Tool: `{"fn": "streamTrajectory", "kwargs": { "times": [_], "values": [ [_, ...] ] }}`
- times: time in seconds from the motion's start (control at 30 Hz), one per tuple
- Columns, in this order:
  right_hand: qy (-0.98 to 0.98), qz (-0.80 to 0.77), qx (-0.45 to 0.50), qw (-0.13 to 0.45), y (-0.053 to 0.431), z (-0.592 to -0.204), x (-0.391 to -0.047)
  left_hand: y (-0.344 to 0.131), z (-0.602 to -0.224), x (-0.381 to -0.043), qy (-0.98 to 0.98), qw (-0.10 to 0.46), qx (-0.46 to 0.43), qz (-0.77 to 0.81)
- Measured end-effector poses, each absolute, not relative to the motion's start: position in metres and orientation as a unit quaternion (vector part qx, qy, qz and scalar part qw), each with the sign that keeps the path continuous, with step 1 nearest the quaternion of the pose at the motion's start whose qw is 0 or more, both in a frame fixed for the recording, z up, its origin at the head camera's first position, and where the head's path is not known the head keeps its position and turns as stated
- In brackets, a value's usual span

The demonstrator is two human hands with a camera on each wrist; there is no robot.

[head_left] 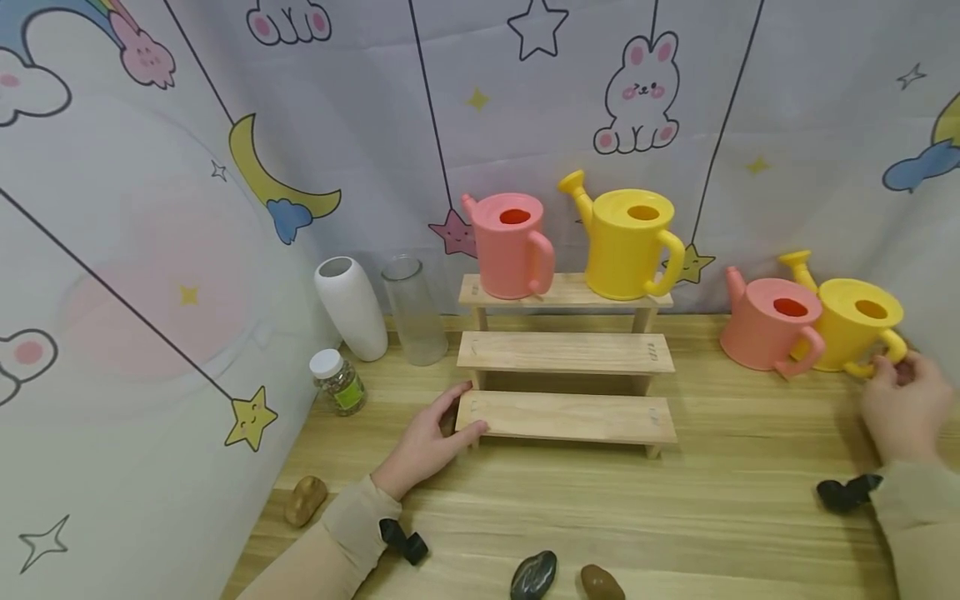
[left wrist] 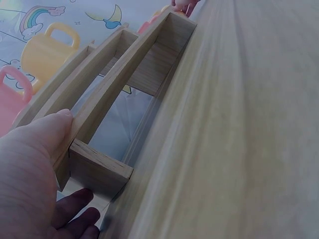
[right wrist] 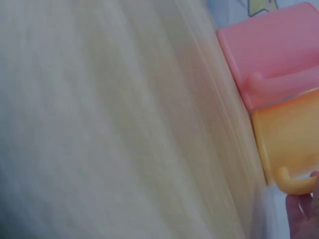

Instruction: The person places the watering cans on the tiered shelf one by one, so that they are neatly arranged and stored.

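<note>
A three-tier wooden stand (head_left: 566,417) is in the middle of the head view. My left hand (head_left: 429,437) grips the left end of its lowest step, thumb on the board and fingers beside the leg (left wrist: 97,172). A pink watering can (head_left: 510,250) and a yellow watering can (head_left: 626,250) sit on the top step. On the table to the right, another pink watering can (head_left: 765,329) stands against a second yellow watering can (head_left: 847,329). My right hand (head_left: 907,404) holds that yellow can's handle (right wrist: 296,185); most of this hand is outside the right wrist view.
Left of the stand are a white vase (head_left: 352,312), a clear glass vase (head_left: 416,321) and a small lidded jar (head_left: 341,383). A brown stone (head_left: 305,501) lies at left; a black stone (head_left: 534,575) and another brown stone (head_left: 602,582) lie near the front. Printed curtains border the table.
</note>
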State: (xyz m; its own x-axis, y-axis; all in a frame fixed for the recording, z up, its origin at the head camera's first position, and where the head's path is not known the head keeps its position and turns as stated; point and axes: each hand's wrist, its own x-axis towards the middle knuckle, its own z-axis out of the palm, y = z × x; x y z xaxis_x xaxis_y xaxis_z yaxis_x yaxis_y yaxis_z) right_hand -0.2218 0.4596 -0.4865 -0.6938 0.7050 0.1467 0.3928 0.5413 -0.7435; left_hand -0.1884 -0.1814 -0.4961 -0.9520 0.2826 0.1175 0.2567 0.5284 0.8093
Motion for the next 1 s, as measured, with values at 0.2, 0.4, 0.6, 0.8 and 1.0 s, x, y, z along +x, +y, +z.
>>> {"fn": "streamTrajectory", "kwargs": {
  "times": [0.2, 0.4, 0.6, 0.8, 1.0],
  "values": [
    [-0.838, 0.353, -0.321, 0.263, 0.453, -0.493, -0.217, -0.182, -0.497, -0.188, 0.872, 0.016, 0.154, 0.465],
    [-0.818, 0.369, -0.318, 0.305, 0.448, -0.5, -0.214, -0.182, -0.497, -0.188, 0.873, 0.013, 0.154, 0.462],
    [-0.814, 0.368, -0.323, 0.312, 0.444, -0.503, -0.215, -0.181, -0.495, -0.188, 0.875, 0.015, 0.151, 0.459],
    [-0.798, 0.387, -0.337, 0.316, 0.442, -0.499, -0.213, -0.181, -0.494, -0.188, 0.872, 0.02, 0.151, 0.465],
    [-0.803, 0.375, -0.343, 0.31, 0.433, -0.484, -0.208, -0.181, -0.495, -0.188, 0.871, 0.019, 0.151, 0.467]
  ]
}}
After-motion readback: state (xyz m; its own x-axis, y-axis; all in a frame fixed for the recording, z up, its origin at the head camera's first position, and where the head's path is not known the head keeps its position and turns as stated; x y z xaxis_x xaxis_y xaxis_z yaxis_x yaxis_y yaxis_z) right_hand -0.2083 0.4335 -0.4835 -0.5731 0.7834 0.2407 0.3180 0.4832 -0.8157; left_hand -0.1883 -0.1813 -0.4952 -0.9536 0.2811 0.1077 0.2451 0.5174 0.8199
